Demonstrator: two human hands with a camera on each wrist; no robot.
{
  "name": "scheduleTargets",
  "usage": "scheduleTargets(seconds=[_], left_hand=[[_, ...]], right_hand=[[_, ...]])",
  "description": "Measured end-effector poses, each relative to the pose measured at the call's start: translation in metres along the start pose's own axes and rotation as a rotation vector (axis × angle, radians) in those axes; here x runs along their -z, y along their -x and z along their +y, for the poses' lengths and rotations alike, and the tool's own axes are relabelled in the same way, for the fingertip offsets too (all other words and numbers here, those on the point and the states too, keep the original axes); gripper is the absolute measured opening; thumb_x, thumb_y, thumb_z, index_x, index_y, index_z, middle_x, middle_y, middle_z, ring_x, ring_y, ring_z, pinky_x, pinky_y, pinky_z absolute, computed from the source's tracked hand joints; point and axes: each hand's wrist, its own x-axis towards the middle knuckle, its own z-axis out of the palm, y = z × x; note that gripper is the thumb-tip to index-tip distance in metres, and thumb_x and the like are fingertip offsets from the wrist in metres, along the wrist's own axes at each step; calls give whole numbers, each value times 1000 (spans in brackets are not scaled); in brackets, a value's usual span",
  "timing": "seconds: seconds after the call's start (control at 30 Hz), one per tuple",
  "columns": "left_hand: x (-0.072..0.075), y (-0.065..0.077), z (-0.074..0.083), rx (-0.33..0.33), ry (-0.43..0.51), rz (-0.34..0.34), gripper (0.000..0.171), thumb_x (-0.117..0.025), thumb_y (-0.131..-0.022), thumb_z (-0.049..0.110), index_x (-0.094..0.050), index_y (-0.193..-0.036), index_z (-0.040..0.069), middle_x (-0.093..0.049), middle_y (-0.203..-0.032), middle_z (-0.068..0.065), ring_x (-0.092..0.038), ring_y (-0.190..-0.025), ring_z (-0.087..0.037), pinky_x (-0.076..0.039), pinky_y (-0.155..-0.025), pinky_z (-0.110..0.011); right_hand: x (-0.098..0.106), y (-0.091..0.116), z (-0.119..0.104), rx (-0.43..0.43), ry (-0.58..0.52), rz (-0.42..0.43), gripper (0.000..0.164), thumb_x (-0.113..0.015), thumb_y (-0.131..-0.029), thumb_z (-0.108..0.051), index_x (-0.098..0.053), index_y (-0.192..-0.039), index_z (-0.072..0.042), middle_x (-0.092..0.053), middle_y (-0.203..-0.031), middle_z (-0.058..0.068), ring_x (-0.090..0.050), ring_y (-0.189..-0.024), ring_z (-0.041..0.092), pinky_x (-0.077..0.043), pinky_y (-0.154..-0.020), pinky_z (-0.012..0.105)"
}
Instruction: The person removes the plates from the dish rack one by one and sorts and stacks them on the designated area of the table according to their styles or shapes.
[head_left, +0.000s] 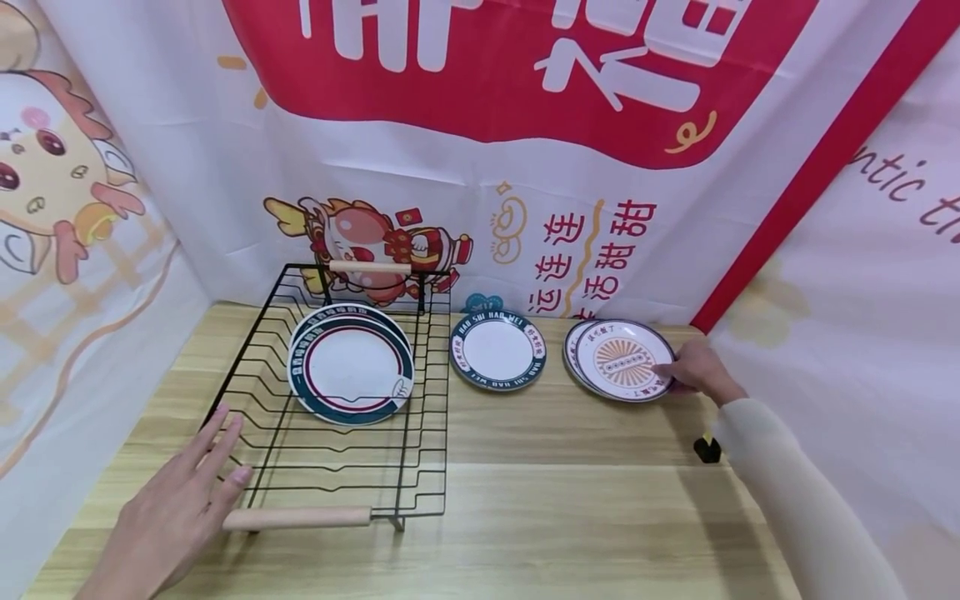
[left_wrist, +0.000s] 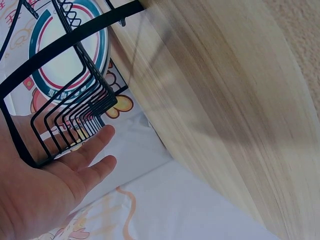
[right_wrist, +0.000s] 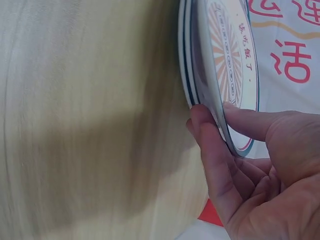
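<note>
My right hand (head_left: 697, 371) pinches the right edge of a white plate with an orange sunburst (head_left: 626, 354), thumb on its face and fingers beneath. This plate is tilted up from the plates under it, as the right wrist view shows, and those peek out at its left. At the left stands a black wire dish rack (head_left: 337, 468), where two teal-rimmed plates (head_left: 352, 367) lean one over the other. My left hand (head_left: 176, 492), fingers extended, is at the rack's near left corner, beside its wooden handle (head_left: 300, 518). Whether its fingers press on the wires is hard to tell.
Between the rack and the sunburst plates, a smaller teal-rimmed plate (head_left: 498, 350) sits at the back of the wooden table (head_left: 570, 500). A small black object (head_left: 707, 448) is by the right sleeve. Printed cloth (head_left: 480, 158) hangs behind and at both sides.
</note>
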Motion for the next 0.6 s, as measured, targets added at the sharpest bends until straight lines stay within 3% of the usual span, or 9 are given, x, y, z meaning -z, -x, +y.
scheduleTargets(seconds=[0.07,0.1,0.23,0.3,0.37,0.43,0.6], left_hand=[[0,0,1,14,11,-17,64,-48,-113,34,-24,-169,13,-5,-179,4,-20,-161,-38,-15,-131,-53],[0,0,1,12,12,-15,64,-48,-113,34,-25,-169,12,-6,-179,4,-20,-161,-38,-9,-133,-45],[-1,-1,0,7,5,-10,64,-49,-113,34,-26,-169,12,-6,-179,4,-21,-161,-38,-7,-133,-42],[-2,-1,-1,2,-1,-1,64,-49,-113,33,-26,-169,12,-6,-179,4,-20,-161,-36,4,-130,-26],[-1,-1,-1,11,0,-9,65,-48,-113,34,-25,-169,13,-5,-179,4,-21,-161,-38,-10,-132,-47],[-1,-1,-1,20,3,-16,65,-48,-113,34,-25,-169,13,-5,-179,5,-22,-160,-40,-24,-123,-64],[0,-2,0,30,8,-25,65,-48,-113,35,-25,-169,14,-5,-179,5,-25,-158,-43,-38,-105,-74]], right_hand=[[-4,0,0,17,31,-6,36,-77,-96,-26,-66,-75,1,-70,-66,12,-72,-59,21,-55,-56,28],[-6,0,0,20,39,-9,36,-77,-96,-27,-66,-74,0,-69,-66,11,-71,-60,20,-54,-56,27],[-14,-1,0,25,59,-15,38,-76,-96,-31,-66,-74,-2,-69,-66,9,-69,-60,18,-53,-59,27],[-17,-1,-1,25,67,-10,38,-77,-96,-32,-67,-75,-2,-69,-68,10,-68,-60,18,-54,-58,27],[-20,0,-3,25,65,-4,38,-77,-96,-33,-67,-76,-2,-70,-68,10,-69,-60,18,-54,-58,27],[-22,1,-6,23,60,1,38,-76,-97,-33,-67,-78,-2,-70,-69,10,-69,-59,18,-55,-58,28],[-25,-2,-10,-7,25,-10,37,-74,-99,-33,-66,-84,0,-72,-72,11,-71,-60,18,-60,-61,32]])
